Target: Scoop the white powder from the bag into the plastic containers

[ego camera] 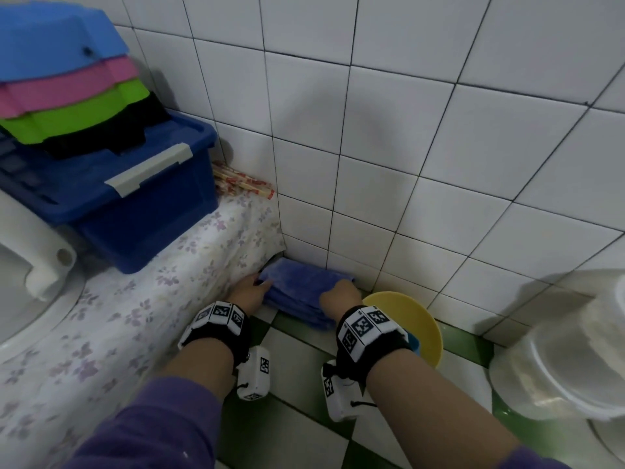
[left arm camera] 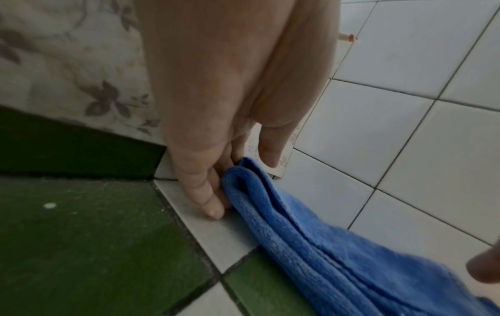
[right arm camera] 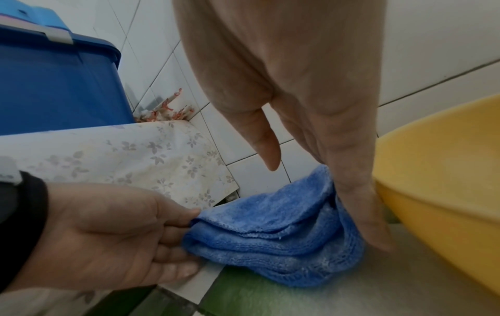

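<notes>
Purple sleeves and two forearms with tagged wristbands fill the bottom of the head view, reaching down to a green-and-white checkered floor. Off to the right sit stacked clear plastic tubs, which look like the containers, one maybe with white stuff inside, hard to say. Further in, the left hand pinches one end of a folded blue cloth, thumb on top and fingers under, pretty clear from the right wrist view. The right hand grips the other end, fingers curled down over the folds, right beside a yellow bowl. That cloth lies on the floor up against the tiled wall, next to a floral-covered ledge holding a blue bin with colored lids stacked on it and some wrapped chopsticks behind. No powder bag or scoop shows anywhere, so can't tell where the bag is. Looks like scooping isn't happening right now; it's either cleanup or setup, and how full the containers are isn't readable from here.
</notes>
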A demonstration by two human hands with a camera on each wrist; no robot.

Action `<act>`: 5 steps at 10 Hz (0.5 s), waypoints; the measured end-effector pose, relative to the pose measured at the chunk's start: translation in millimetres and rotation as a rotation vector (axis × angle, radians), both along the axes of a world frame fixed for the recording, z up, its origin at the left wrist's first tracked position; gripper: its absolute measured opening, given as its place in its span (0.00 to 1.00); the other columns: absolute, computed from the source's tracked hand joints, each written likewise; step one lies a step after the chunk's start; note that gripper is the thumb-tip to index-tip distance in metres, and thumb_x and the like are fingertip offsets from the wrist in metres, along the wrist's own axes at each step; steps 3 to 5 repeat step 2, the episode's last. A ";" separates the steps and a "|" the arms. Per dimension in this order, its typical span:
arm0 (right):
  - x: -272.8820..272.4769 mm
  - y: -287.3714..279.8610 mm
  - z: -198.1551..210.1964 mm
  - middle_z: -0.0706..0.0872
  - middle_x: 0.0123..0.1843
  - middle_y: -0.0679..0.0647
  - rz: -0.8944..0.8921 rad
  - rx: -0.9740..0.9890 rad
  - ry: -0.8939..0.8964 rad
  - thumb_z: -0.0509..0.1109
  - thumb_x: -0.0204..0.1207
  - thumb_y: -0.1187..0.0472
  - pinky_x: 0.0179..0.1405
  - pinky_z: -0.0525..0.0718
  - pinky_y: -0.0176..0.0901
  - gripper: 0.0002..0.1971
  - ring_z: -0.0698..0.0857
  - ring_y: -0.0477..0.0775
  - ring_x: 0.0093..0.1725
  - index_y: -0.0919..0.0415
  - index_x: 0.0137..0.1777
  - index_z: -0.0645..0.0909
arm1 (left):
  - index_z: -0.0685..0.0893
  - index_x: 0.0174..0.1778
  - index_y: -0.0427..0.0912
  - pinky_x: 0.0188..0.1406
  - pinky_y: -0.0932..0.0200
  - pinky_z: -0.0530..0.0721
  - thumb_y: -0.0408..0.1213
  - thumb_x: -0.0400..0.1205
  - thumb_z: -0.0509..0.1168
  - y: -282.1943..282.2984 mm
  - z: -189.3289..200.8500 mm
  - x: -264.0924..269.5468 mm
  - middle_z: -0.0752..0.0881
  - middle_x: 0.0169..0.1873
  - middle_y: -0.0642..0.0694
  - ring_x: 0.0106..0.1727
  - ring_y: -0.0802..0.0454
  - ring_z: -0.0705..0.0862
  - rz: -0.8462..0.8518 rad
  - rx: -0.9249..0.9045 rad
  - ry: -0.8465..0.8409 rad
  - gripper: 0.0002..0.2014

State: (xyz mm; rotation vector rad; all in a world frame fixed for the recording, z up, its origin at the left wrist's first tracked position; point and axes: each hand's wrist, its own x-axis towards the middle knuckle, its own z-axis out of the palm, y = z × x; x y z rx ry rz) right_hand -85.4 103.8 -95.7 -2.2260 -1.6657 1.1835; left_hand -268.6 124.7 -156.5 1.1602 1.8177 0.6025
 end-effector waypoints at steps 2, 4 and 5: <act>-2.1 -24.9 25.5 0.79 0.69 0.66 0.149 0.011 0.005 0.56 0.84 0.67 0.60 0.78 0.45 0.16 0.77 0.65 0.68 0.73 0.67 0.76 | 0.75 0.73 0.32 0.70 0.54 0.72 0.33 0.86 0.60 -30.1 16.1 5.7 0.78 0.70 0.34 0.70 0.38 0.76 0.059 0.046 -0.006 0.19; -2.1 -24.9 25.5 0.79 0.69 0.66 0.149 0.011 0.005 0.56 0.84 0.67 0.60 0.78 0.45 0.16 0.77 0.65 0.68 0.73 0.67 0.76 | 0.75 0.73 0.32 0.70 0.54 0.72 0.33 0.86 0.60 -30.1 16.1 5.7 0.78 0.70 0.34 0.70 0.38 0.76 0.059 0.046 -0.006 0.19; -2.1 -24.9 25.5 0.79 0.69 0.66 0.149 0.011 0.005 0.56 0.84 0.67 0.60 0.78 0.45 0.16 0.77 0.65 0.68 0.73 0.67 0.76 | 0.75 0.73 0.32 0.70 0.54 0.72 0.33 0.86 0.60 -30.1 16.1 5.7 0.78 0.70 0.34 0.70 0.38 0.76 0.059 0.046 -0.006 0.19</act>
